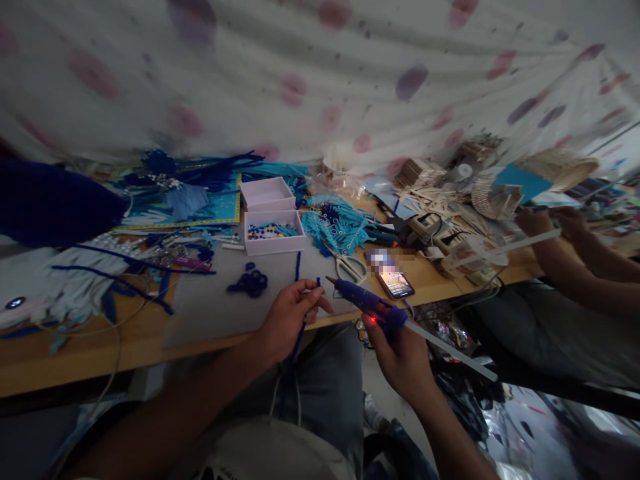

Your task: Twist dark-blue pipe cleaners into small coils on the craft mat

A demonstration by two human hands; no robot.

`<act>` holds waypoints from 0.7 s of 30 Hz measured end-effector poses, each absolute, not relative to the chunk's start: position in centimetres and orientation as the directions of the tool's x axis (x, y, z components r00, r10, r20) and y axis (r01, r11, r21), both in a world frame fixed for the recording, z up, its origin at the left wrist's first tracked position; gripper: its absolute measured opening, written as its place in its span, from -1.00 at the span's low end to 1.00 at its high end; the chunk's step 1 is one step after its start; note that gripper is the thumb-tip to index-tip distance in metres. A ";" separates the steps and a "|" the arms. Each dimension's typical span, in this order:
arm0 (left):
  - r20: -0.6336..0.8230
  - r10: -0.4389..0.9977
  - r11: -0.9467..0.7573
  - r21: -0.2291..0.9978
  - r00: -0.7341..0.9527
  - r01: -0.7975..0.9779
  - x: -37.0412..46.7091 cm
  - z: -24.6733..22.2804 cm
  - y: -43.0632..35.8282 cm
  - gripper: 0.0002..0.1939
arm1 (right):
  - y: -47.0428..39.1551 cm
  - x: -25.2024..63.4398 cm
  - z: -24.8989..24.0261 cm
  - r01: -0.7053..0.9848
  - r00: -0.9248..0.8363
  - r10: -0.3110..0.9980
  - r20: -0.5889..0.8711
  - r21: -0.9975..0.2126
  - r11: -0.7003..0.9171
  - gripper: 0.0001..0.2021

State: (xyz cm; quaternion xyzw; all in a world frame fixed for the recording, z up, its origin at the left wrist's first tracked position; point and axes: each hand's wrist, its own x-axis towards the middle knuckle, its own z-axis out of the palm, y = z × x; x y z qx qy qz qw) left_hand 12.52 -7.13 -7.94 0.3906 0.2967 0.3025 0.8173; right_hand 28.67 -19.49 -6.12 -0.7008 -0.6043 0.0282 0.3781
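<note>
At the bench's (90, 359) front edge, the left hand (293, 315) pinches a blue stem (299, 340); the right hand (403, 357) grips a glue gun (367, 301) slanting inward; grey mat (205, 323) shows between edge and blue coils (255, 283).

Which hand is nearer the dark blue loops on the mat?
Left. The left hand, pinching a blue stem, is right of the loops and slightly nearer the wearer. The right hand, holding the glue gun, is farther right, beyond the left hand.
</note>
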 end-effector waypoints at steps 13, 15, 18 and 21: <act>-0.253 0.732 0.514 0.815 0.633 -0.269 12.5 -8.1 -7.2 -0.62 | -19.6 28.4 -6.2 0.828 0.287 0.860 0.422 -0.560 -0.001 -0.75; -0.251 0.734 0.510 0.817 0.631 -0.269 12.5 -8.1 -7.2 -0.62 | -19.6 28.3 -6.1 0.824 0.293 0.860 0.419 -0.566 -0.005 -0.75; -0.252 0.733 0.510 0.818 0.632 -0.265 12.5 -8.0 -7.2 -0.62 | -19.6 28.3 -6.3 0.817 0.306 0.863 0.401 -0.576 -0.022 -0.75; -0.253 0.734 0.511 0.817 0.630 -0.267 12.3 -8.1 -7.2 -0.63 | -19.7 28.3 -6.5 0.815 0.316 0.860 0.400 -0.579 -0.030 -0.75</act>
